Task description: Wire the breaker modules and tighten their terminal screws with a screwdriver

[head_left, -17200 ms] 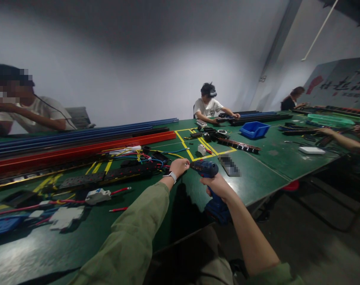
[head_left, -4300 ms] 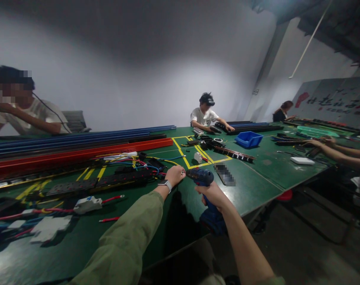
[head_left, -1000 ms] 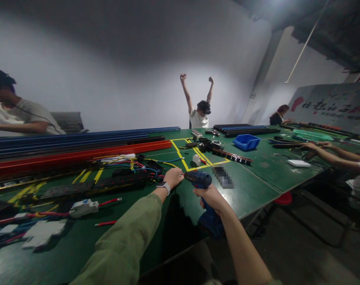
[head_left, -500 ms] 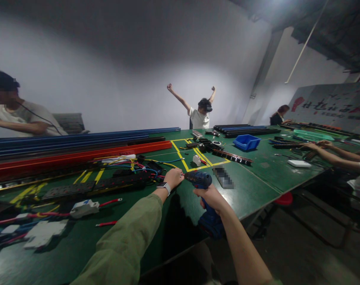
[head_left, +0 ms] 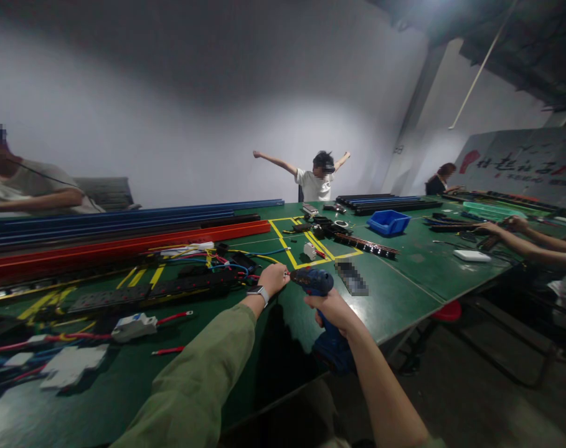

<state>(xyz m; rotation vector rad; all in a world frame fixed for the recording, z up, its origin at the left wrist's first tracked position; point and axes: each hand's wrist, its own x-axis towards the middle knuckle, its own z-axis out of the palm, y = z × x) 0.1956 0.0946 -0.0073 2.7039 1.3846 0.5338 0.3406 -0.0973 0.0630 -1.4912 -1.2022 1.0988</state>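
My right hand point(head_left: 333, 308) is wrapped round the grip of a blue cordless drill point(head_left: 317, 281), whose nose points left. Right at the drill's tip, my left hand point(head_left: 274, 280) has its fingers pinched together; what sits between them is too small to make out. A black power strip point(head_left: 193, 285) lies to the left of that hand, with red, blue and yellow wires bunched at its end. Farther left, a white circuit breaker point(head_left: 134, 326) with a red lugged cable rests on the green table point(head_left: 395, 305). Another small white breaker point(head_left: 309, 250) stands beyond the drill.
Long red point(head_left: 208, 236) and blue rails point(head_left: 124, 216) stretch along the far left. A phone-like slab point(head_left: 352, 277) lies right of the drill, and a blue bin point(head_left: 388, 223) behind it. Co-workers sit across and at the right; a red stool point(head_left: 447, 311) stands by the edge.
My hands and the drill stay in nearly the same place. Across the table, a person's raised arms have spread outward and lower. The person at left has shifted left.
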